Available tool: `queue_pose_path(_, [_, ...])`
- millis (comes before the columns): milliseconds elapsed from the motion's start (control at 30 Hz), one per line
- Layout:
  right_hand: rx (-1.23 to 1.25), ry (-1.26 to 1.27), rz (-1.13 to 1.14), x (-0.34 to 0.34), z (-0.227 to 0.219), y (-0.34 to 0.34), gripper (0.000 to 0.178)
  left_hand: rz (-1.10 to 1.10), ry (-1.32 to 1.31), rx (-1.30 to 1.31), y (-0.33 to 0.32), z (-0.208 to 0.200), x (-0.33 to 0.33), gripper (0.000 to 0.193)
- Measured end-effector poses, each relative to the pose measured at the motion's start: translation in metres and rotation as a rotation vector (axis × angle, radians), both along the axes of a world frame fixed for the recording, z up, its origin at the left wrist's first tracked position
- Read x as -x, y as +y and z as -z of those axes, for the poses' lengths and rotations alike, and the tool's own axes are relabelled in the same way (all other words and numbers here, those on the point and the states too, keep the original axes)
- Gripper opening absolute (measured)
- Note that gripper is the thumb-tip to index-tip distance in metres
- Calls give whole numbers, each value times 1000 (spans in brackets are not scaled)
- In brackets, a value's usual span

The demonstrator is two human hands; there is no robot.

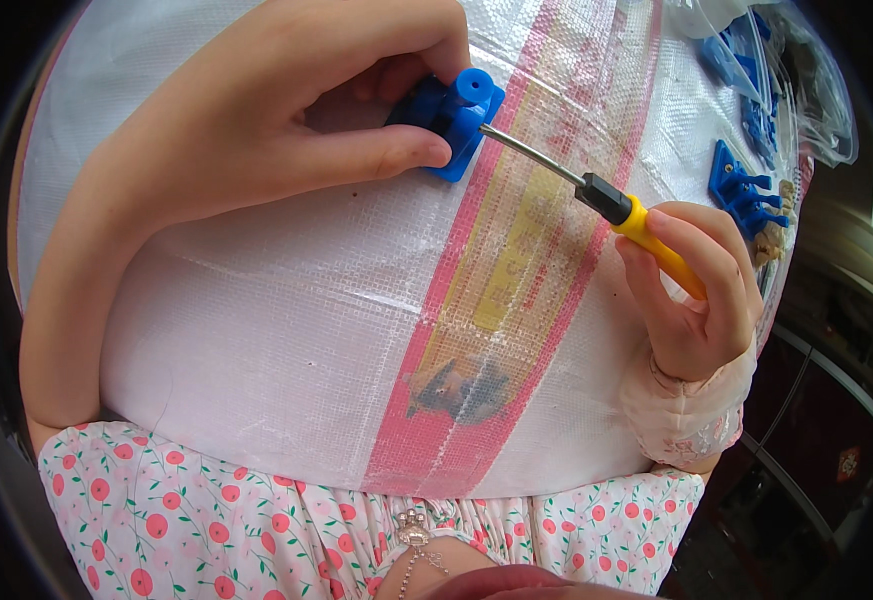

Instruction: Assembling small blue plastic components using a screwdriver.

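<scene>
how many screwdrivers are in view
1: the yellow-and-black screwdriver in the right hand, its shaft reaching to the blue part held by the left hand. Others could be hidden among the clear bags at the upper right.

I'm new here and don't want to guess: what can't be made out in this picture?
In the head view:
Tip of the screwdriver: hidden by the blue part.
Blue part's left side: partly covered by the left hand.
Clear plastic bags: cut off by the top edge.
</scene>
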State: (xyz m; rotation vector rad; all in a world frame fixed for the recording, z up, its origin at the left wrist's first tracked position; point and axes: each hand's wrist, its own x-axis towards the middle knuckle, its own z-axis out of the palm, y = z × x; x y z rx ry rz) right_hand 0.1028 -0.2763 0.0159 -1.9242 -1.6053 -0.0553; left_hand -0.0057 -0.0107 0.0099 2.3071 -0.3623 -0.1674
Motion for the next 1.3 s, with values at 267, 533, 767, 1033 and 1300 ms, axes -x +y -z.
queue_pose_path(267, [68,-4,-12,4,-6,-5,39,34,-85,-7,3,1,0,27])
queue_pose_path(533, [-49,50,-42,-3,3,1,38,7,-19,8,2,0,1,27])
queue_pose_path(767, [-51,78,-73,-2,2,0,39,-53,-237,89,3,16,9,16])
queue_pose_path(1033, [-52,13,-65,3,4,0,44,-82,-235,91,-1,15,14,13])
queue_pose_path(1300, [-66,-93,-147,2,3,0,46,-79,-239,75,-1,12,15,14])
